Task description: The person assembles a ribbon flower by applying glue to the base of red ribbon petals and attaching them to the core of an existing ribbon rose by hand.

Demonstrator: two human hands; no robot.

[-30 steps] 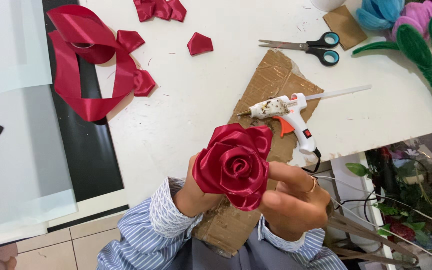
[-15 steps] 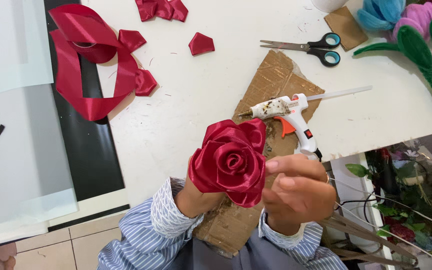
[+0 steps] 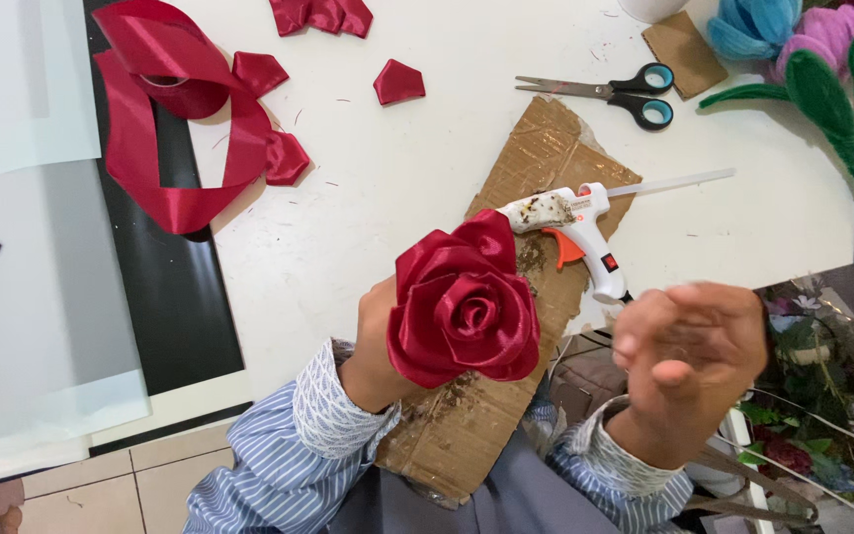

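Rose (image 3: 465, 309) gripped from below in left hand (image 3: 380, 346).
Right hand (image 3: 689, 351) loosely curled, empty, just right of it; glue gun (image 3: 577, 232) beyond on bench (image 3: 397, 198).

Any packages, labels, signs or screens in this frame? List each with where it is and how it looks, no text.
Label: a small pale strip on the barrel of the white glue gun, lying on the cardboard sheet right of the satin rose; its print is too small to tell.
Printed wrap: glossy dark floral sheet with pale lettering at the right edge, beyond the right hand.
No screens or signs.
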